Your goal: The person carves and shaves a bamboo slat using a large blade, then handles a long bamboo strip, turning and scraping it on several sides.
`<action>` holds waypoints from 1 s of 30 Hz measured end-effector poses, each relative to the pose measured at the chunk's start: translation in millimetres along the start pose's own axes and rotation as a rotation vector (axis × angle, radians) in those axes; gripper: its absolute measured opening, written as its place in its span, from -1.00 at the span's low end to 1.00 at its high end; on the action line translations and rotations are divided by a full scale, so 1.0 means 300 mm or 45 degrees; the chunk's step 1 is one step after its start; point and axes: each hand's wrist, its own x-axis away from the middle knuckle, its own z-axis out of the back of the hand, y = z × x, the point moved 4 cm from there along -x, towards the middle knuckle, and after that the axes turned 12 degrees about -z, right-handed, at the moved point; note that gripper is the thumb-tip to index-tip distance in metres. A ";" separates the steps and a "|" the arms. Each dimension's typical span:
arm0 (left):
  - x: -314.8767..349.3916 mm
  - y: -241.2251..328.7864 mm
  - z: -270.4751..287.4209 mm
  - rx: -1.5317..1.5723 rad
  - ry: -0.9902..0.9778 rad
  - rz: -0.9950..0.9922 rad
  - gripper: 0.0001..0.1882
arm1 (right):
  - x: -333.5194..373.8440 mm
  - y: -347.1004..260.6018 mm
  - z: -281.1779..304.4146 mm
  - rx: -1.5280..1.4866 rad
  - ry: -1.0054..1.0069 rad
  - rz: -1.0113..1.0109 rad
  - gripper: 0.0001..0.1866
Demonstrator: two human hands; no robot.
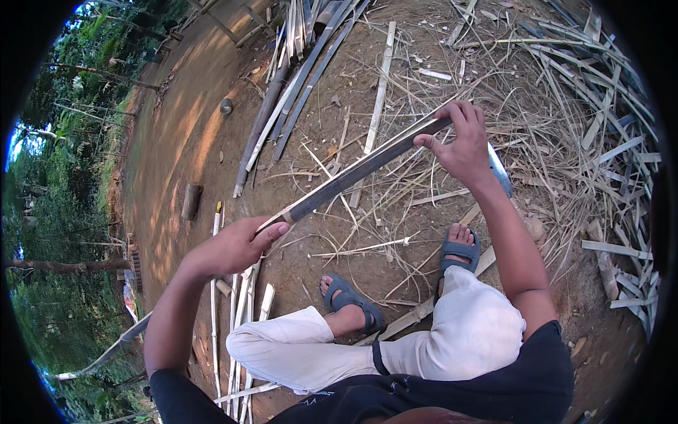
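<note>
Pinching the upper end of a long bamboo strip (360,169), the right hand (462,145) has its grip pressed together, thumb and fingers closed on the strip's edge. A blade (500,169) shows just behind that hand, at the wrist; how it is held cannot be told. The left hand (233,247) closes its grip around the strip's lower end, thumb lying along the top. Between the two hands the strip hangs in the air above the ground, its long axis running on a slant from lower left, near the left hand, up to the right. Below it, two feet in grey sandals (349,300) rest on the bare earth (183,141), knees in white trousers (452,332) bent. Pale split slats (240,318) lie by the left leg, a bundle of longer poles (296,78) farther out, and dry shavings (565,120) at the right.
</note>
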 end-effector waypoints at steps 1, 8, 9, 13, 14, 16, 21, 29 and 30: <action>-0.013 0.018 0.027 -0.201 0.025 -0.049 -0.37 | 0.048 0.021 -0.032 -0.022 0.018 -0.061 -0.29; -0.102 0.121 0.202 -0.727 -0.041 0.085 -0.30 | 0.232 0.094 -0.198 -0.218 -0.252 -0.442 -0.59; -0.116 0.152 0.224 -0.759 -0.111 0.187 -0.27 | 0.247 0.103 -0.230 -0.236 -0.314 -0.483 -0.61; -0.208 0.190 0.284 -0.966 -0.192 0.365 -0.28 | 0.295 0.081 -0.337 -0.188 -0.701 -0.727 -0.49; -0.221 0.205 0.294 -1.044 -0.192 0.386 -0.30 | 0.299 0.084 -0.367 -0.246 -0.735 -0.711 -0.41; -0.229 0.274 0.297 -1.094 -0.242 0.450 -0.30 | 0.316 0.078 -0.411 -0.066 -0.884 -0.574 -0.36; -0.290 0.349 0.288 -1.192 -0.267 0.433 -0.33 | 0.342 -0.028 -0.395 -0.126 -0.548 -0.059 -0.31; -0.427 0.626 0.241 -1.831 -0.213 -0.449 -0.64 | 0.476 -0.121 -0.472 -0.994 -1.461 -0.330 -0.73; -0.445 0.640 0.233 -1.952 0.018 -0.653 -0.71 | 0.489 -0.127 -0.473 -1.081 -1.461 -0.403 -0.77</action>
